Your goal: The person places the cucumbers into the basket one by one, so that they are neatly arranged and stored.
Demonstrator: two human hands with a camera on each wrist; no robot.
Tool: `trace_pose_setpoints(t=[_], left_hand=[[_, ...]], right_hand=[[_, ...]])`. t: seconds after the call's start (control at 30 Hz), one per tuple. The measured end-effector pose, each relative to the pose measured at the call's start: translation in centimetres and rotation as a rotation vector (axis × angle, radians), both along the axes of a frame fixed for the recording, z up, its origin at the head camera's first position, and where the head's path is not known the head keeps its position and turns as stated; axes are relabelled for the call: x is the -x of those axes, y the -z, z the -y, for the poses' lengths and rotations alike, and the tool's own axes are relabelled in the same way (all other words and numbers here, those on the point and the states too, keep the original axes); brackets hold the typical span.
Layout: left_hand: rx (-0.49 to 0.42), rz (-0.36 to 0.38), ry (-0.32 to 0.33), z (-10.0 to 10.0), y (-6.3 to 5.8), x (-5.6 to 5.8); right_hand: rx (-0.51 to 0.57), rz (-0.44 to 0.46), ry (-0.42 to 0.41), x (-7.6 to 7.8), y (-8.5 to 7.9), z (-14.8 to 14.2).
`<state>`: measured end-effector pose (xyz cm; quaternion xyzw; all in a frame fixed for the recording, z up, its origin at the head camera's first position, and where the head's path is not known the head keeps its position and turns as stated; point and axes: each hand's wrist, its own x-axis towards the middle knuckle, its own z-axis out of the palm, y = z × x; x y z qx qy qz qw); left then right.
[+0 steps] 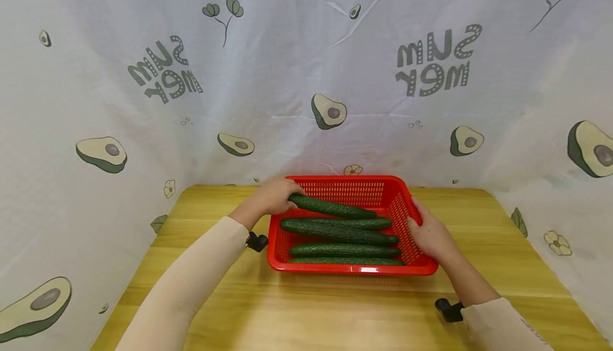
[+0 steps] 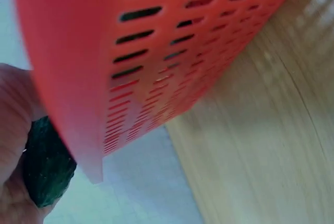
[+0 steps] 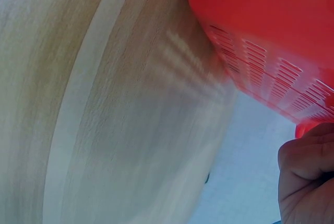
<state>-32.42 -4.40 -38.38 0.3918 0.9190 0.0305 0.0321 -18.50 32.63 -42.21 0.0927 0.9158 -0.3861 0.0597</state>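
Note:
A red plastic basket (image 1: 351, 269) with slotted walls stands on the wooden table, holding several long dark green cucumbers (image 1: 340, 231) laid side by side. My left hand (image 1: 275, 195) grips the left end of the rearmost cucumber (image 1: 332, 207) at the basket's back left corner. That cucumber's end (image 2: 48, 164) shows between thumb and fingers in the left wrist view, just past the red rim. On the opposite side, my right hand (image 1: 429, 234) holds the basket's right rim, thumb inside the wall. Only part of the right hand (image 3: 308, 174) appears in the right wrist view.
The wooden table (image 1: 316, 314) extends in front of the basket and to both sides. A white curtain (image 1: 287, 74) printed with avocados hangs behind it and along both sides. Black wrist mounts (image 1: 448, 310) sit at the sleeves.

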Motion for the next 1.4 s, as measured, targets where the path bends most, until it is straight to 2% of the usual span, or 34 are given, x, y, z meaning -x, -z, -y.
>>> trace_pose_setpoints(t=[0.23,0.5,0.63,0.93,1.2,1.4], left_hand=[[-0.05,0.054,-0.023,-0.2,-0.3,0.5],[-0.159,0.176,-0.048,1.2,-0.3,1.2],[-0.202,0.227,-0.032,1.6,-0.5,1.3],[-0.227,0.175,0.03,1.5,0.0,1.5],[-0.214,0.208,0.012,1.5,-0.2,1.5],[-0.228,0.202,0.009,1.7,0.1,1.5]], right_hand=[[-0.017,0.001,0.011,-0.1,-0.3,-0.1],[-0.008,-0.003,0.006,0.0,-0.2,0.2],[-0.009,-0.004,0.011,0.0,-0.2,0.1],[0.006,0.006,0.001,-0.3,-0.1,0.1],[0.007,-0.012,0.0,-0.3,0.0,0.0],[0.015,-0.001,0.002,-0.3,0.0,0.1]])
